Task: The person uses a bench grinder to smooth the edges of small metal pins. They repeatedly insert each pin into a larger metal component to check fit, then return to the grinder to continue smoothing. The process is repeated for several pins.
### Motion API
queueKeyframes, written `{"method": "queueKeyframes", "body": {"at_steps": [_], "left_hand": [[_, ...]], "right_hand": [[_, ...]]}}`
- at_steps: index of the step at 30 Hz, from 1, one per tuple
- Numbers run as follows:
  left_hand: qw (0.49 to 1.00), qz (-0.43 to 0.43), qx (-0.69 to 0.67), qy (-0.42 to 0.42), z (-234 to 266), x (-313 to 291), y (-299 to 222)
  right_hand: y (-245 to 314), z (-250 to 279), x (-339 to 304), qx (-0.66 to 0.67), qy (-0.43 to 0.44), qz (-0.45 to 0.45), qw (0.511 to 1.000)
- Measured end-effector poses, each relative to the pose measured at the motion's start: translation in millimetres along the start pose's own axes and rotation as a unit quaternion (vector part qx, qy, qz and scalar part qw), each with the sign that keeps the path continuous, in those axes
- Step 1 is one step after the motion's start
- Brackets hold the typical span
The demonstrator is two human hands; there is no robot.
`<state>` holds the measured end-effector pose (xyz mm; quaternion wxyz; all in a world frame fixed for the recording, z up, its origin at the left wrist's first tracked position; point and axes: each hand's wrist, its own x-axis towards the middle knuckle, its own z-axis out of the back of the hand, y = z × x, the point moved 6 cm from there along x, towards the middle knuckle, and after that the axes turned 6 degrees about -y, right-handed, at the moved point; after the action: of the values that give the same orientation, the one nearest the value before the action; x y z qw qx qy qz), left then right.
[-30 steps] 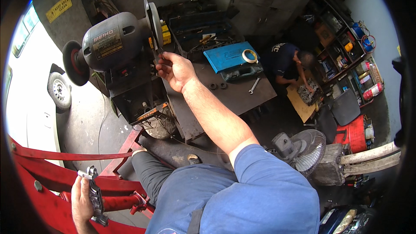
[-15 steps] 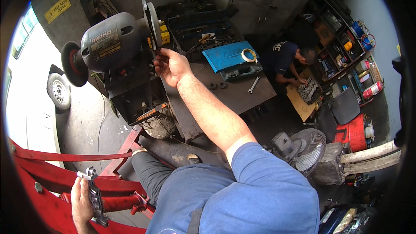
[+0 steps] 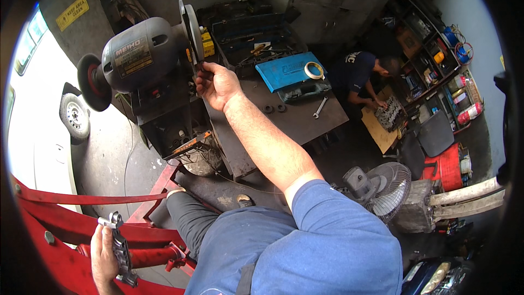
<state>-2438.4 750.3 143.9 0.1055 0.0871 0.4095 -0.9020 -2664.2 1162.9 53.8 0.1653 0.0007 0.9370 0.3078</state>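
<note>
My left hand [image 3: 102, 257], low at the left, grips a dark cast-metal part with a bare silvery end [image 3: 113, 219]. The part stands roughly upright, and my palm hides some of its side; its exact kind is unclear. My right arm stretches up and to the left across the view. At its end my right hand [image 3: 218, 87] has curled fingers just under the wheel [image 3: 192, 27] of a grey bench grinder [image 3: 136, 46]. Whatever those fingers hold is hidden. A second, dark wheel [image 3: 93, 81] is on the grinder's left end.
A metal table [image 3: 305, 123] bears a blue case [image 3: 281, 74], a tape roll [image 3: 314, 70] and a wrench [image 3: 320, 107]. Red steel beams [image 3: 93, 196] cross the lower left. A fan [image 3: 387, 186] stands at right. Beyond, another person [image 3: 355, 74] handles a metal engine part [image 3: 390, 113].
</note>
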Motion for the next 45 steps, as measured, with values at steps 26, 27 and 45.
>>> {"method": "queueKeyframes", "body": {"at_steps": [26, 27, 45], "left_hand": [[0.997, -0.062, 0.038, -0.001, 1.1, 0.1, -1.3], [0.995, -0.076, 0.058, -0.007, 1.8, 0.6, -3.4], [0.998, -0.028, 0.034, 0.042, -2.0, -6.3, -0.7]], "right_hand": [[0.7, 0.4, 1.6, -0.010, -0.009, 0.005, 1.000], [0.7, 0.5, 1.9, -0.010, -0.006, 0.007, 1.000], [54.4, -42.8, -160.6, -0.095, 0.343, 0.294, 0.887]]}}
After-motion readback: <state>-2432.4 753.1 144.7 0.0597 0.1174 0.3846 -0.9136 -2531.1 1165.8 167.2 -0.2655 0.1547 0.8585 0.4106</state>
